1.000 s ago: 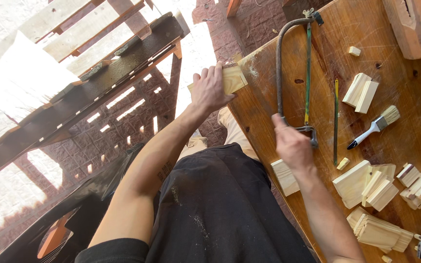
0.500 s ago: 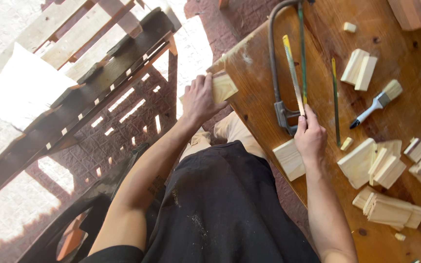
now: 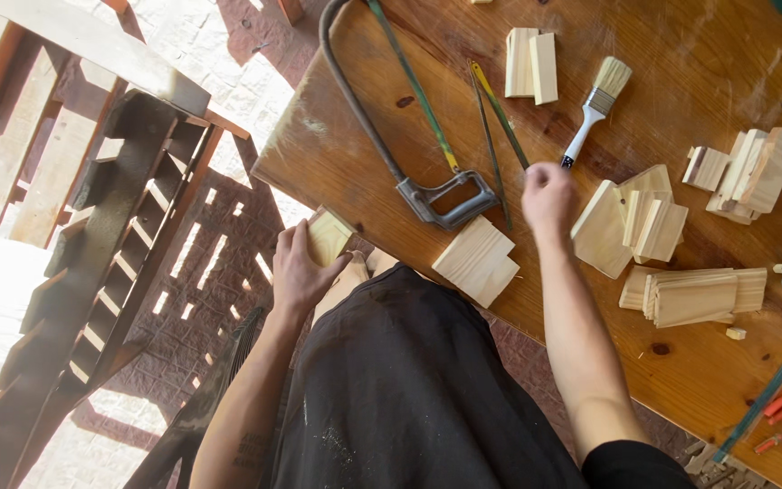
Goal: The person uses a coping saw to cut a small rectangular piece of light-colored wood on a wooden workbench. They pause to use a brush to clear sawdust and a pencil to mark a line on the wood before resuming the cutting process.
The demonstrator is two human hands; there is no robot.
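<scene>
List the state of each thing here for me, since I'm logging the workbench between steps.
left hand: gripping a small wood block at the table edge
right hand: closed on a thin yellow-green strip, blurred
hacksaw: lying flat, not held
paintbrush: lying flat, bristles pointing away from the person
cut wood pieces: stacked on the table
square wood block: lying flat near the table edge

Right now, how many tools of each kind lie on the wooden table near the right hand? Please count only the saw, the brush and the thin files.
Hacksaw: 1
Paintbrush: 1
Thin files: 2; the right hand is on one
Total: 4
</scene>
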